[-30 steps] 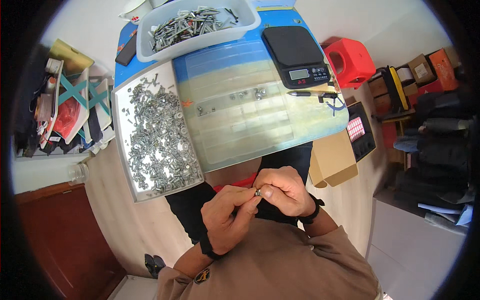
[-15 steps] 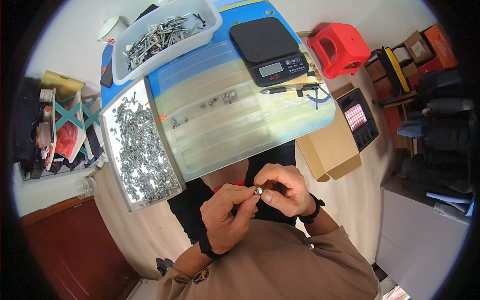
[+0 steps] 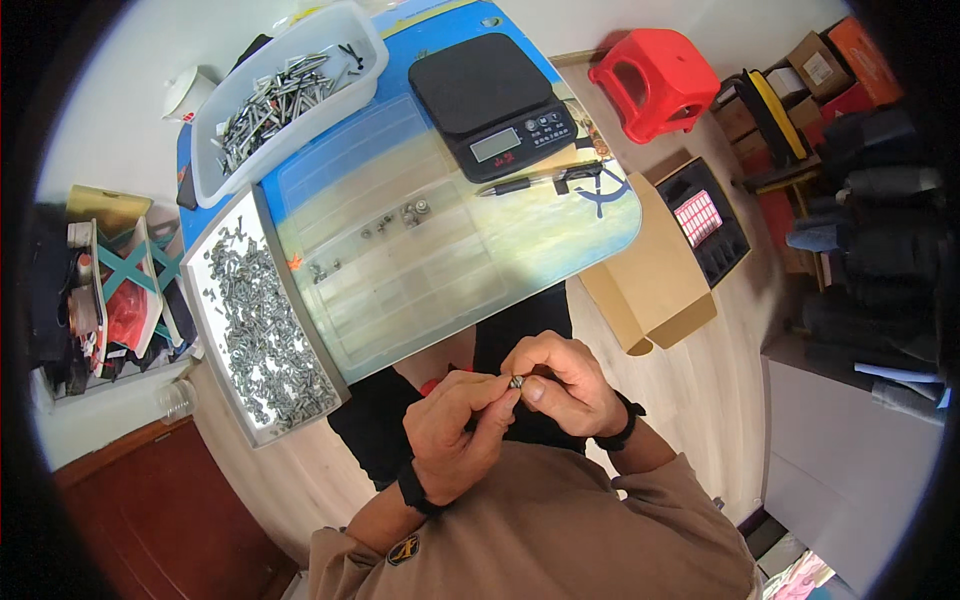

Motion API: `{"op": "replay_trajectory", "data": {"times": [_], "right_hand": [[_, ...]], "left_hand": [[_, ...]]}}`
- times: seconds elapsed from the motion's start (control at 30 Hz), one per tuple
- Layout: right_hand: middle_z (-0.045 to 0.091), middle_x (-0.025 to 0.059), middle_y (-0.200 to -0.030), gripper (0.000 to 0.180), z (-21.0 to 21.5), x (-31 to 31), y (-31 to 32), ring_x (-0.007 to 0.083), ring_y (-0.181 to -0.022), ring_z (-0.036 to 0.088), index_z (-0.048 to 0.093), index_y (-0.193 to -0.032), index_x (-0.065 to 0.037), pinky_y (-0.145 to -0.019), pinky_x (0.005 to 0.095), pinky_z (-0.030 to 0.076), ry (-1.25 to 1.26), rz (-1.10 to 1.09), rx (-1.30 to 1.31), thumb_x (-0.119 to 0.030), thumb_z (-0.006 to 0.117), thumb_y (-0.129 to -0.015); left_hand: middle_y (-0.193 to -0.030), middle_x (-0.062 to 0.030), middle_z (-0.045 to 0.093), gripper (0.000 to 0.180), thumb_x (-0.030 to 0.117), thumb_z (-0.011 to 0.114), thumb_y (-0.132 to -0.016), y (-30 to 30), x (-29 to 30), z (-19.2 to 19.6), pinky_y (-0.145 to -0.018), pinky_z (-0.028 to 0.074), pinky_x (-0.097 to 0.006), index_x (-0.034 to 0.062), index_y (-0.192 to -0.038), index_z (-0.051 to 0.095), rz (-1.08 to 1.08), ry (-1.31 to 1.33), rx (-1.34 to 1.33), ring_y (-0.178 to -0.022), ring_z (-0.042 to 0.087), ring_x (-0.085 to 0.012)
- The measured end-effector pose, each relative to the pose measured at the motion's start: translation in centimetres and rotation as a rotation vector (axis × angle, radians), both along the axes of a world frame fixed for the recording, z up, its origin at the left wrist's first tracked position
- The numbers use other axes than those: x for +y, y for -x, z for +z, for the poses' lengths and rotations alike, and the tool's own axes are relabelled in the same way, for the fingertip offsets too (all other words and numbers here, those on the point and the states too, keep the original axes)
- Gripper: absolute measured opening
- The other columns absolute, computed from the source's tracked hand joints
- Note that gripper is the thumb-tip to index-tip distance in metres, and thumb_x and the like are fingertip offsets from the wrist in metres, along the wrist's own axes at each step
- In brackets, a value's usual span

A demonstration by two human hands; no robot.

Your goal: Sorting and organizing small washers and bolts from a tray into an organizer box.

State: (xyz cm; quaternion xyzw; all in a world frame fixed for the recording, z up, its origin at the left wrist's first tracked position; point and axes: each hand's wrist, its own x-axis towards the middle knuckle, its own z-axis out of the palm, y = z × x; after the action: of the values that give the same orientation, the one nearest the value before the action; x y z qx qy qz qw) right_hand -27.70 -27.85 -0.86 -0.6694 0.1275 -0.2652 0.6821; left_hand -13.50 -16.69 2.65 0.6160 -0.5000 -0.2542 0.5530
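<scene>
Visibly, metal piece (image 3: 516,382) between hands (image 3: 452,428) (image 3: 574,390).

Black wristbands (image 3: 628,425) accompany a brown shirt (image 3: 570,520) (with a sleeve badge (image 3: 403,550)).

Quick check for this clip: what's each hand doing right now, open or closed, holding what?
Left hand: closed, pinching a small metal fastener.
Right hand: closed, fingers pinching the same fastener.

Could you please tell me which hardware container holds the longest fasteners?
The deep translucent tub, farthest back; the shallow tray and clear divided case hold shorter ones.
</scene>
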Motion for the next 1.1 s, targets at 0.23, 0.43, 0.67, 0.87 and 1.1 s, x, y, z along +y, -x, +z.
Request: {"op": "replay_trajectory", "data": {"times": [0.23,0.43,0.67,0.87,1.1], "right_hand": [[0.063,0.0144,-0.100,0.012,-0.1,0.5,0.5,0.0075,-0.065,0.050,0.047,-0.109,-0.001,-0.059,0.0235,0.044,-0.212,0.022,-0.009,-0.010,0.047,-0.102],[0.057,0.0023,-0.073,0.012,0.5,1.5,0.2,0.0064,-0.058,0.048,0.051,-0.106,0.000,-0.053,0.0245,0.039,-0.202,-0.099,-0.040,-0.011,0.051,-0.102],[0.057,0.0024,-0.071,0.013,0.3,3.1,0.1,0.0064,-0.057,0.048,0.052,-0.106,0.000,-0.052,0.0250,0.040,-0.131,-0.148,-0.020,-0.013,0.052,-0.103],[0.061,0.0053,-0.078,0.011,0.6,4.5,-0.8,0.0090,-0.060,0.052,0.054,-0.105,0.000,-0.054,0.0260,0.043,-0.098,-0.082,0.013,-0.011,0.055,-0.102],[0.065,0.0115,-0.092,0.009,1.5,5.1,-3.3,0.0096,-0.059,0.052,0.055,-0.107,0.001,-0.053,0.0260,0.043,0.149,0.037,-0.030,-0.004,0.056,-0.100]], "left_hand": [[-0.085,-0.0094,0.069,0.014,-0.003,0.071,-0.087,-0.1,-0.8,0.3,-0.053,0.048,-0.022,-0.0013,-0.101,0.070,-0.027,0.038,0.020,-0.061,0.063,-0.0092],[-0.086,-0.0079,0.069,0.016,-0.003,0.073,-0.086,0.0,-0.6,0.3,-0.054,0.046,-0.021,0.0002,-0.102,0.070,-0.014,0.053,0.058,-0.063,0.062,-0.0086],[-0.084,-0.0113,0.071,0.023,-0.004,0.076,-0.080,-0.4,0.6,0.1,-0.054,0.052,-0.025,0.0025,-0.100,0.067,-0.026,0.073,-0.037,-0.066,0.067,-0.0174],[-0.082,-0.0075,0.069,0.011,0.000,0.072,-0.088,-1.8,3.0,0.4,-0.053,0.047,-0.021,0.0006,-0.099,0.069,-0.032,0.026,-0.055,-0.062,0.064,-0.0090],[-0.080,-0.0057,0.068,0.009,0.006,0.068,-0.094,-3.3,6.2,0.8,-0.051,0.050,-0.020,-0.0024,-0.097,0.068,-0.011,-0.126,0.461,-0.060,0.063,-0.0080]]}}
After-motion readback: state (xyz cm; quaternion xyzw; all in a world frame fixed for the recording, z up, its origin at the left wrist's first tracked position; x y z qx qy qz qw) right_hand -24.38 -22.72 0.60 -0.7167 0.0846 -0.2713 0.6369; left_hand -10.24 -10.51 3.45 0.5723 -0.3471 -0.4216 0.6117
